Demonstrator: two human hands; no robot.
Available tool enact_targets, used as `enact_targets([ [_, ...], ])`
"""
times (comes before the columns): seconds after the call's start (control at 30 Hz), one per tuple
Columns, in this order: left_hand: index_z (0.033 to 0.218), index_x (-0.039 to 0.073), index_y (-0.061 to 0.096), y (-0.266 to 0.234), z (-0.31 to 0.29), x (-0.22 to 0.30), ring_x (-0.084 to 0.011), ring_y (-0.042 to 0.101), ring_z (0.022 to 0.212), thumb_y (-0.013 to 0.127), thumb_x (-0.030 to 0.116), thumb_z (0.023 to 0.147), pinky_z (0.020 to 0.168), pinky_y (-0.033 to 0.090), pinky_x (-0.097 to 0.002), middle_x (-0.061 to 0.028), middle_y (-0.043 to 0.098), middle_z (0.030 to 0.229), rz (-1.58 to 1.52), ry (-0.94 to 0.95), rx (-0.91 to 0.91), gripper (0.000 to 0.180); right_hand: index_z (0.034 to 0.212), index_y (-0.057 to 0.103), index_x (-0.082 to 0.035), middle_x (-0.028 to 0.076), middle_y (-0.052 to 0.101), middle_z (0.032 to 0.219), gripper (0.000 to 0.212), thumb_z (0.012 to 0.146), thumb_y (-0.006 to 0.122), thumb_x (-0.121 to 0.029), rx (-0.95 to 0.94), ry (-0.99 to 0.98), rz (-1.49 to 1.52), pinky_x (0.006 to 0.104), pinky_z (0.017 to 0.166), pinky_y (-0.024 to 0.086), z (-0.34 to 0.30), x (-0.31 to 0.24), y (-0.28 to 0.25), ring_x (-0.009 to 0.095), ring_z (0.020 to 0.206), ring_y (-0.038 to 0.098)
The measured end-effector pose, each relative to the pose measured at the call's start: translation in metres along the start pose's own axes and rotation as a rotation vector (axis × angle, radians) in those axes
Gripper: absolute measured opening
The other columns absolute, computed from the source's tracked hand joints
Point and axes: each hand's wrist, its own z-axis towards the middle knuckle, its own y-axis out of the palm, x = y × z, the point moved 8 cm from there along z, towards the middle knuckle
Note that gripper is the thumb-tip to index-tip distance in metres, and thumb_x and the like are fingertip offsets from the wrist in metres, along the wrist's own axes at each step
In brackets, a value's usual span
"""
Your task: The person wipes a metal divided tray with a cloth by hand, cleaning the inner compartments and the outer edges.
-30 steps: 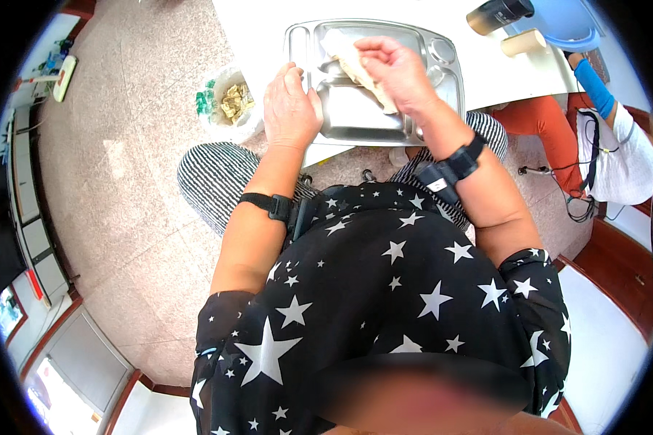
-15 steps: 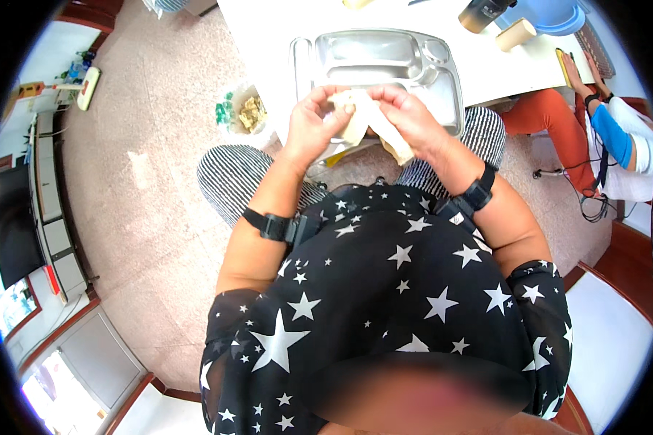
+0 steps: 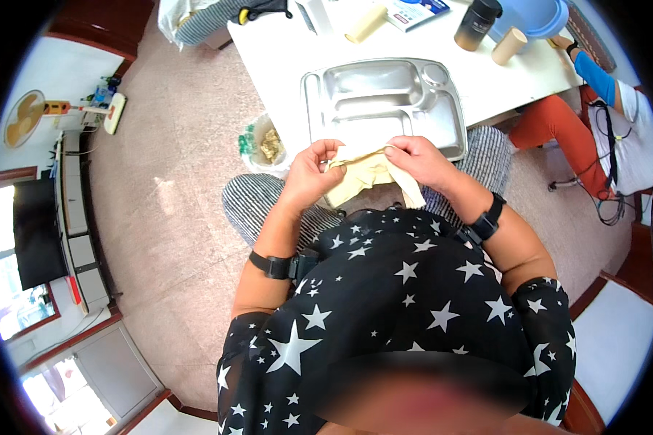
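In the head view, a pale yellow cloth point(image 3: 366, 180), creased and limp with a strip hanging at its right, is pinched between thumbs and fingers by the left hand point(image 3: 313, 174) and right hand point(image 3: 419, 159), at the counter's point(image 3: 272, 69) near edge. Just beyond, that edge is taken up by a steel compartment tray point(image 3: 437, 116). A dark bottle point(image 3: 476, 27) and blue basin point(image 3: 540, 18) are set toward the far right corner.

Blk top point(image 3: 370, 312) w/ wht stars, sheer slvs point(image 3: 245, 351), blk/wht striped pants point(image 3: 252, 203), blk forearm straps point(image 3: 271, 266).
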Motion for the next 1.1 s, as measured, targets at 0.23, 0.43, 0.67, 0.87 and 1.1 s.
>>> enact_targets([
  [0.23, 0.134, -0.001, 0.054, 0.024, -0.03, 0.063, -0.0399, 0.061, 0.115, 0.076, 0.017, 0.083, 0.098, 0.05, -0.0433, -0.0228, 0.059, 0.13, 0.793, 0.783, 0.211, 0.058, 0.116, 0.068, 0.003, 0.006, 0.072, 0.099, 0.035, 0.108, 0.053, -0.028, 0.025, 0.184, 0.455, 0.0256, 0.075, 0.056, -0.006, 0.018, 0.011, 0.01, 0.085, 0.067],
  [0.43, 0.137, 0.004, 0.051, 0.054, -0.021, 0.002, -0.0423, 0.067, 0.099, 0.071, 0.012, 0.089, 0.084, 0.055, -0.042, -0.0228, 0.065, 0.112, 0.742, 0.455, -0.027, 0.054, 0.131, 0.06, -0.004, 0.0, 0.066, 0.101, 0.034, 0.108, 0.05, -0.027, -0.352, 0.183, 0.502, 0.0249, 0.076, 0.051, -0.016, 0.027, 0.057, 0.007, 0.086, 0.06],
  [0.67, 0.128, 0.002, 0.061, 0.039, -0.039, 0.008, -0.0383, 0.07, 0.097, 0.063, -0.002, 0.089, 0.084, 0.056, -0.0387, -0.0211, 0.07, 0.107, 0.7, 0.524, 0.049, 0.039, 0.121, 0.069, -0.002, 0.01, 0.073, 0.101, 0.027, 0.1, 0.059, -0.016, -0.164, -0.169, -0.156, 0.03, 0.082, 0.052, -0.018, -0.023, 0.021, 0.014, 0.088, 0.065],
  [0.87, 0.115, 0.0, 0.064, -0.038, -0.053, -0.04, -0.0213, 0.07, 0.09, 0.057, 0.004, 0.098, 0.082, 0.055, -0.0323, -0.0121, 0.072, 0.096, 0.51, 0.403, 0.405, 0.019, 0.114, 0.067, -0.001, 0.017, 0.068, 0.108, 0.025, 0.091, 0.064, -0.01, 0.579, -0.343, -0.542, 0.0417, 0.091, 0.051, -0.008, -0.024, -0.077, 0.035, 0.102, 0.063],
  [1.1, 0.12, -0.002, 0.064, -0.043, -0.066, -0.052, -0.0109, 0.064, 0.089, 0.056, 0.012, 0.102, 0.081, 0.053, -0.028, -0.0051, 0.071, 0.098, 0.42, 0.362, 0.464, 0.024, 0.128, 0.061, -0.001, 0.022, 0.06, 0.125, 0.044, 0.09, 0.068, -0.024, 0.755, -0.312, -1.02, 0.0489, 0.104, 0.043, 0.025, 0.021, -0.121, 0.04, 0.122, 0.052],
])
